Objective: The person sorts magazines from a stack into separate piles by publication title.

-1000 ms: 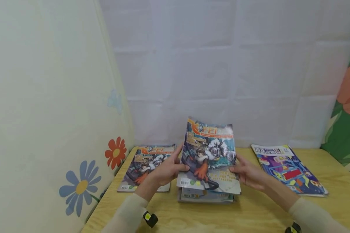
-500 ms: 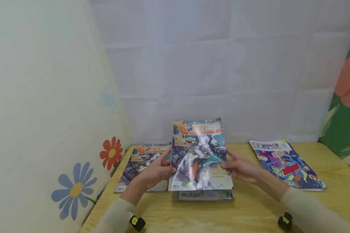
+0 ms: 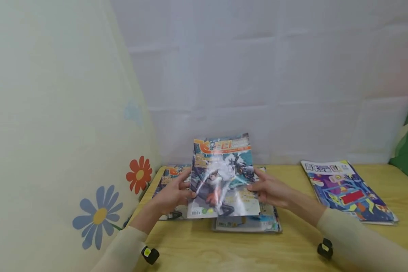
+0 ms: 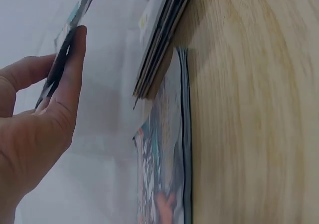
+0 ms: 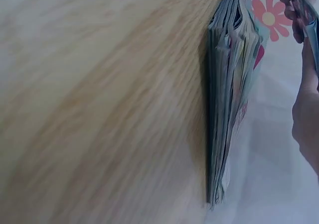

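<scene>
A glossy magazine with an orange title and a figure in red on its cover is held up between both hands, raised above the table. The left hand grips its left edge, thumb on the cover and fingers behind, as the left wrist view also shows. On the opposite edge the right hand pinches it in the same way. Beneath and to the right lies a stack of magazines, mostly covered by the held one. Another copy with the same cover, a magazine, lies flat at the left, partly hidden.
At the right of the wooden table lies a purple magazine pile. A white cloth hangs behind the table. The left wall carries painted flowers.
Both hands have carried the magazine leftward from over the middle stack, so it now overlaps the left copy in the head view. More of the middle stack shows. The camera view has shifted slightly.
</scene>
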Demonstrator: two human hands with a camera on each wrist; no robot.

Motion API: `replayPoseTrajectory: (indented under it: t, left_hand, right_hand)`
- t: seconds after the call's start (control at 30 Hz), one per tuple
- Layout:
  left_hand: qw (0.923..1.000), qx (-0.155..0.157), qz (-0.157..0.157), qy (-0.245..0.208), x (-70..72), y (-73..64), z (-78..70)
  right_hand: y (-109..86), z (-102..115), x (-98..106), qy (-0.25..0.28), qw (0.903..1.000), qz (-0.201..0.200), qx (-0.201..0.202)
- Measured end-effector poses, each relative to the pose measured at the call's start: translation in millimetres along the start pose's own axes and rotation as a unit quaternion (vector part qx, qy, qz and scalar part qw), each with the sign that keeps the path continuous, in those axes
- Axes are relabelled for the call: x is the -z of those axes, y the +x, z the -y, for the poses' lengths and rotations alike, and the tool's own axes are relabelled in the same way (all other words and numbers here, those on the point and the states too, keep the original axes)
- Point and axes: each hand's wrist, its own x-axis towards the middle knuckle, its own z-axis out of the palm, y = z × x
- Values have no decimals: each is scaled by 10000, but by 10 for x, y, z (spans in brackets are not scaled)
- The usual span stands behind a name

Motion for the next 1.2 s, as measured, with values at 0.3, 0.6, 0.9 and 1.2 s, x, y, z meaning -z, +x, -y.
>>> replayPoseTrajectory:
  t: [0.3, 0.6, 0.9, 1.2]
  left_hand:
    - [9967, 425, -522, 451, 358, -103, 53]
    - [9916, 845, -746, 637, 680, -223, 95]
    - [9752, 1119, -1222, 1466, 980, -236, 157]
    - [9716, 1208, -1230, 1619, 1247, -216, 365]
  right_hand:
    - [341, -135, -321, 552, 9980, 63, -291]
    - [756, -320, -622, 402, 9936, -728, -760]
    - [1115, -498, -862, 262, 9864, -1265, -1021]
    - [1324, -599, -1045, -461, 9816, -1528, -1051]
